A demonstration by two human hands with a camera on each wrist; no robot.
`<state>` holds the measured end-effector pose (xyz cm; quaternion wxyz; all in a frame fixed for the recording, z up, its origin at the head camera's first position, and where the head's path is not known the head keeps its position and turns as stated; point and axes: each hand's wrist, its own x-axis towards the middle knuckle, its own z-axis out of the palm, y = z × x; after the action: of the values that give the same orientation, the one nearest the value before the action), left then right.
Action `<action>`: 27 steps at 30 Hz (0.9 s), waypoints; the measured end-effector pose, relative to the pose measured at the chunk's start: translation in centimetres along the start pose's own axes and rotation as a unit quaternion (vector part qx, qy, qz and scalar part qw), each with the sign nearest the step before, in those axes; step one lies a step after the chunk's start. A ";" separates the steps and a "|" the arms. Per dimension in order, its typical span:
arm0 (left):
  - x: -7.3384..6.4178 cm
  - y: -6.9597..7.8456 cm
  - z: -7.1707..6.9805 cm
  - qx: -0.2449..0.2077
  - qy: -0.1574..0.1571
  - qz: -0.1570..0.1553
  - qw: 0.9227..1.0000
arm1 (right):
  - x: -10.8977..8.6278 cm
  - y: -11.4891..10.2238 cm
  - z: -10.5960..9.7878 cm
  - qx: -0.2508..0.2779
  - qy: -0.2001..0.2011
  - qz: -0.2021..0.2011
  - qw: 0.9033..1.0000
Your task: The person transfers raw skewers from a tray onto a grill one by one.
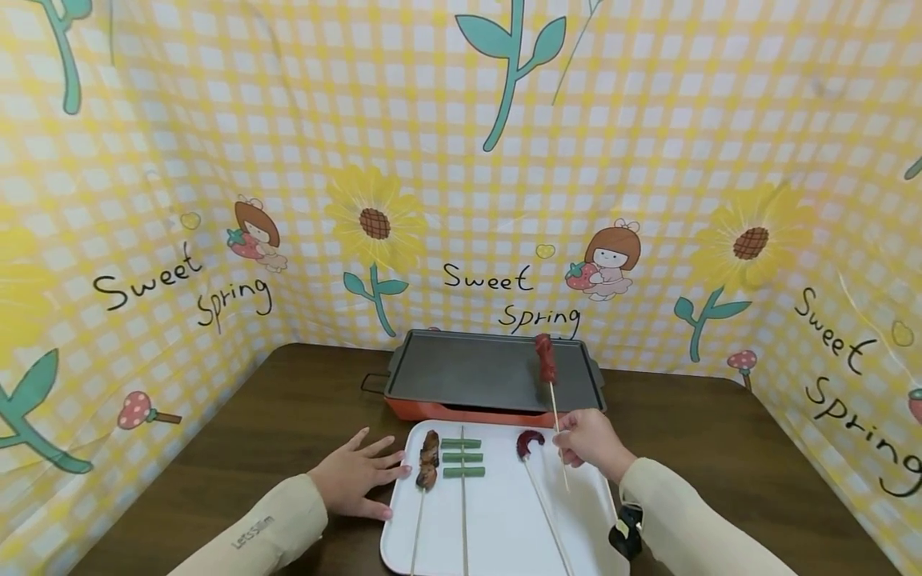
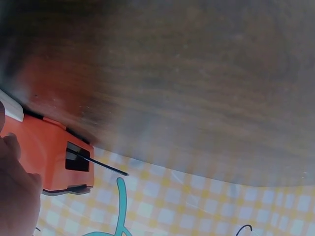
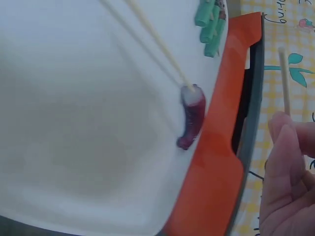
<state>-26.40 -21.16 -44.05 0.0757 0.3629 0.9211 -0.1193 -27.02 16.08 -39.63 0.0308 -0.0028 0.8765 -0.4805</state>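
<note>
In the head view my right hand [image 1: 592, 440] pinches the stick of a red meat skewer [image 1: 547, 360], its meat end up over the right part of the grill plate [image 1: 468, 368]. The right wrist view shows the bare stick end [image 3: 285, 78] poking out past the pinching fingers. My left hand [image 1: 358, 474] lies with fingers spread at the left rim of the white tray [image 1: 504, 544]. On that tray lie a browned meat skewer [image 1: 428, 460], a skewer of green bean pieces [image 1: 463, 458] and a skewer with a dark red curled piece [image 1: 529, 442].
The grill has an orange body [image 1: 432, 410] and stands right behind the tray, with a thin wire handle [image 1: 372, 383] at its left end. Under everything is a dark wooden table [image 1: 238, 448]. A yellow checked cloth [image 1: 461, 200] hangs behind and at both sides.
</note>
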 end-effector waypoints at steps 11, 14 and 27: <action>0.1 -0.3 -0.4 0.008 -0.004 0.001 1.000 | 2.3 -2.1 -0.8 -0.008 0.011 -0.015 1.000; 0.1 -0.5 -0.5 0.019 -0.002 0.001 1.000 | 3.0 -2.4 -1.1 -0.005 0.011 -0.011 1.000; 0.2 -0.1 -0.1 0.010 0.002 0.014 1.000 | 4.7 -0.6 -3.0 0.064 0.031 0.039 0.997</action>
<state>-26.58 -21.10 -44.02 0.0717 0.3766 0.9149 -0.1268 -31.84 18.11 -37.81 0.0223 0.0485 0.8436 -0.5343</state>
